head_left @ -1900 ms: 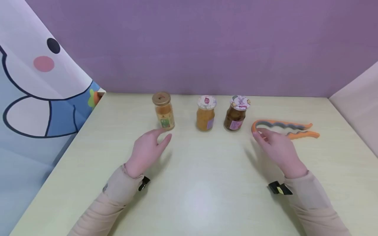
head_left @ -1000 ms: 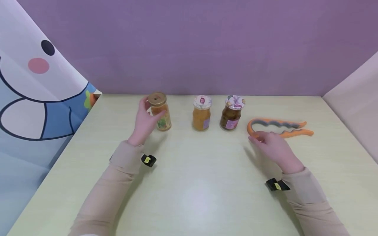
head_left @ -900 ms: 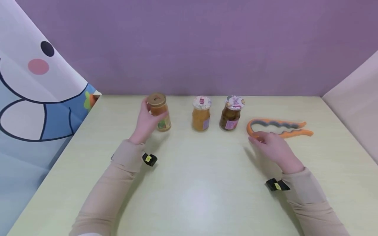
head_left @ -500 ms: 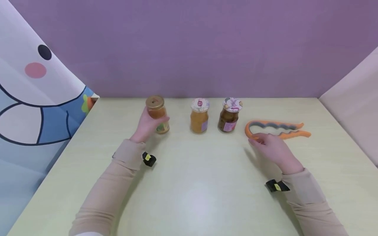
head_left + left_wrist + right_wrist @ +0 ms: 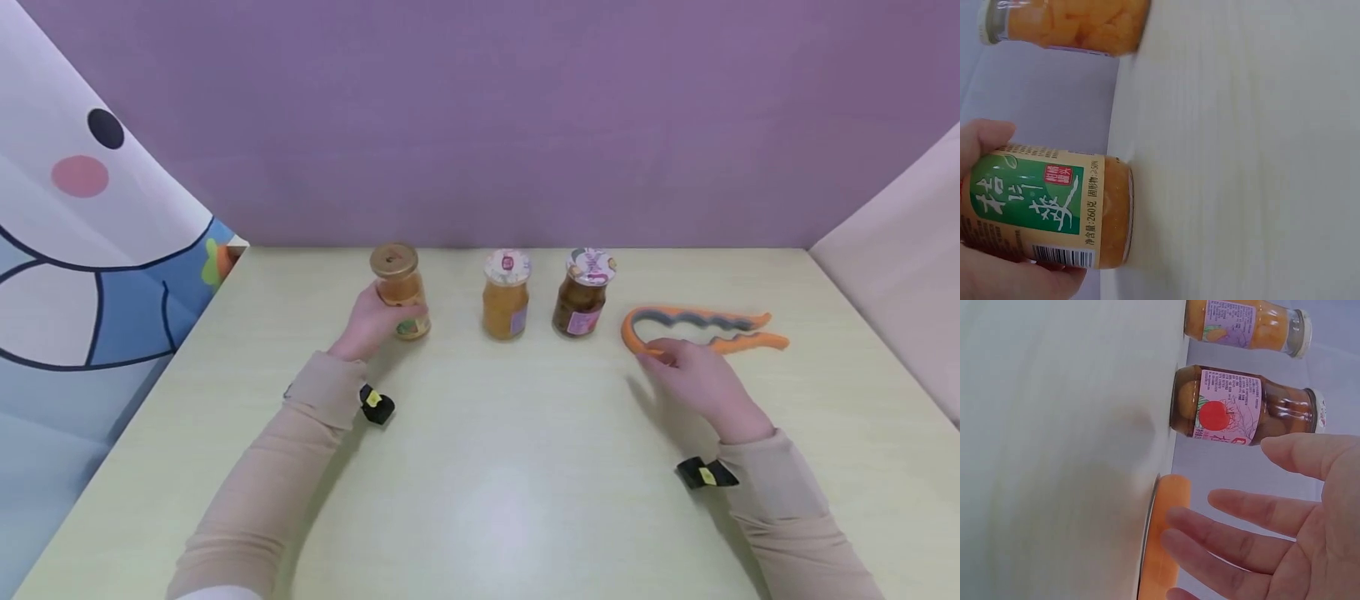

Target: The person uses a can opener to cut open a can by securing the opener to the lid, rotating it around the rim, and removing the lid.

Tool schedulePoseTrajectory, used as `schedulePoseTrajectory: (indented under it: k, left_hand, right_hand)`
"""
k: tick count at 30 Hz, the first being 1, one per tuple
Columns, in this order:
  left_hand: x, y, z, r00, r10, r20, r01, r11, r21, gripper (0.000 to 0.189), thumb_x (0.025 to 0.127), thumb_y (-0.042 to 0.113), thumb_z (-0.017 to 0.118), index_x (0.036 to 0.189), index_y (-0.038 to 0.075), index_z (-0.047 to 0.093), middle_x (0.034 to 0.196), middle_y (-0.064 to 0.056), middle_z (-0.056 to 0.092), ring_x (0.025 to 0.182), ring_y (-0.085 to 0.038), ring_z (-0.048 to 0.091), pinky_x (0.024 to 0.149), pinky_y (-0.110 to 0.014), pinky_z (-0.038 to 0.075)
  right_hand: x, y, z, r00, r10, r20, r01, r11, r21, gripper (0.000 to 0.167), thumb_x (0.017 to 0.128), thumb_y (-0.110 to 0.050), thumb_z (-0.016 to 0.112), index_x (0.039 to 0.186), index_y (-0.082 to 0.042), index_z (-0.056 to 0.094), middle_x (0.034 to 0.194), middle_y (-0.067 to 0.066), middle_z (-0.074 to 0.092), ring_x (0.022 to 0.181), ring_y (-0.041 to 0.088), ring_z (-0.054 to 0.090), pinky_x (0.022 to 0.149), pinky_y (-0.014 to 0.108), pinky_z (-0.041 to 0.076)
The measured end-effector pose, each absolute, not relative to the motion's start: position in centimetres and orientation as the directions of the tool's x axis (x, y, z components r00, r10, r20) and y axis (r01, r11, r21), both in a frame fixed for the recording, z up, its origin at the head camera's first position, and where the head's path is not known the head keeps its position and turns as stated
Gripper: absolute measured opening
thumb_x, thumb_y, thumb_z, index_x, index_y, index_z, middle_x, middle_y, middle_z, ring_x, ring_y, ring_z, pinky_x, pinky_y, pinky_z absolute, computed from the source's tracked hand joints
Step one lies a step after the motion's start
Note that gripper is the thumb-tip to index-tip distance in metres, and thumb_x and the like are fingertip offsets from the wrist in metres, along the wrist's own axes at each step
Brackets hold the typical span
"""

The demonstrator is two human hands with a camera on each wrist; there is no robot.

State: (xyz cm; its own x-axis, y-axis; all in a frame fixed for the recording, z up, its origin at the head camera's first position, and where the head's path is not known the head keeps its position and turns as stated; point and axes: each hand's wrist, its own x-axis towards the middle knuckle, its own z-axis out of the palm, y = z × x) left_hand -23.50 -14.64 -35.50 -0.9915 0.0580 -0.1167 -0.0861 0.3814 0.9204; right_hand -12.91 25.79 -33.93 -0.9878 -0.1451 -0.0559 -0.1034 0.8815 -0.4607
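In the head view my left hand [image 5: 367, 321] grips the glass jar [image 5: 401, 287] with a gold lid, low on its body. The left wrist view shows thumb and fingers round its tan-and-green label [image 5: 1029, 200]. The jar stands upright on the table, orange contents showing. Over at the right, my right hand [image 5: 693, 375] rests by the curved end of an orange jar opener [image 5: 697, 314] with grey wavy inner edges. Its fingers look extended and spread in the right wrist view, some touching the opener's side [image 5: 1157, 569], with the thumb apart from it.
Two more upright jars with pale printed lids stand between the hands: one orange [image 5: 506, 308], one dark brown [image 5: 581, 300]. Behind them is a purple backdrop [image 5: 480, 125]. A cartoon-printed cloth [image 5: 75, 292] hangs along the left side of the pale table [image 5: 480, 467].
My left hand has reached forward to the gold-lidded jar, closed round it and slid lower on it. The right hand has stayed by the jar opener. The head view has shifted slightly.
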Motion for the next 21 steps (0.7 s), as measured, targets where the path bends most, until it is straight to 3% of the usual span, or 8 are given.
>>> schedulePoseTrajectory:
  k: [21]
  left_hand:
    - [-21.8, -13.2, -33.5, -0.989, 0.127, -0.078, -0.032, 0.334, 0.942, 0.064, 0.077, 0.008, 0.073, 0.133, 0.001, 0.043, 0.132, -0.017, 0.053, 0.123, -0.03, 0.049, 0.11, -0.042, 0.034]
  right_hand:
    - [-13.3, 26.5, -34.3, -0.984, -0.156, -0.088, -0.097, 0.878, -0.469, 0.052, 0.099, -0.04, 0.042, 0.126, 0.002, 0.056, 0.116, 0.026, 0.063, 0.108, 0.044, 0.058, 0.088, 0.056, 0.045]
